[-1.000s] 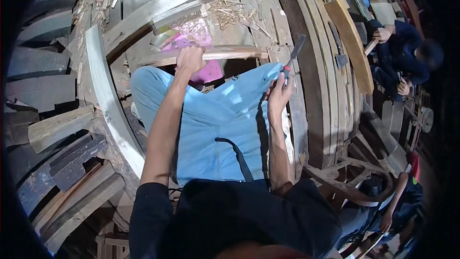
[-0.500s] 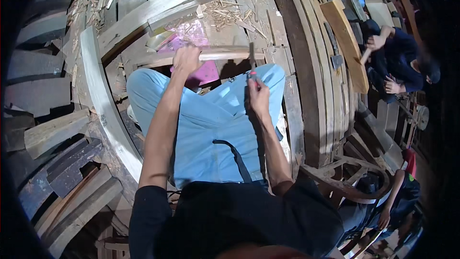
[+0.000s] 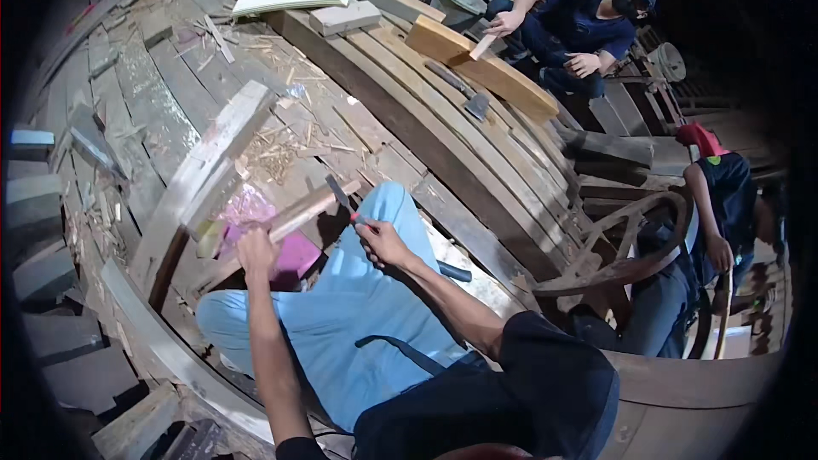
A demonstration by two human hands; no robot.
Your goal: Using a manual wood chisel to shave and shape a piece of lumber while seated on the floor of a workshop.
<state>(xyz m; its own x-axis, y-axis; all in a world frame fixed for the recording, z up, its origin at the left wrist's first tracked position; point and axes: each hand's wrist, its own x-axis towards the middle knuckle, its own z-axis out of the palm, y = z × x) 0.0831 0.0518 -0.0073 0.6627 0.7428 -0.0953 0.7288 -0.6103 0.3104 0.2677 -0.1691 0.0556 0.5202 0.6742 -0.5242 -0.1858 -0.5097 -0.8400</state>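
Left hand: the left hand [image 3: 256, 249] is closed over the near end of a wood strip [image 3: 302, 211], fingers curled around it, knuckles up
Right hand: the right hand [image 3: 381, 241] is closed in a fist on the red handle of a chisel [image 3: 342, 198]; no gap between fingers shows
Chisel: its dark blade runs up and to the left from the fist, the tip touching the strip near its far end; long axis slanted, tip away from the person
Strip: pale and narrow, it lies across the person's blue-trousered knees [image 3: 375, 290], long axis rising from lower left to upper right; its near end is in the left hand, its far end by the blade
Under the strip: a pink bag [image 3: 256, 213] lies just beside the left hand, partly beneath the strip
Around: curved planks [image 3: 443, 119] and wood chips [image 3: 273, 153] cover the floor; a thick beam [image 3: 204, 170] lies left of the strip
Others: a person in dark blue [image 3: 579, 30] sits at upper right, well apart, hands on a tan block [image 3: 477, 64]
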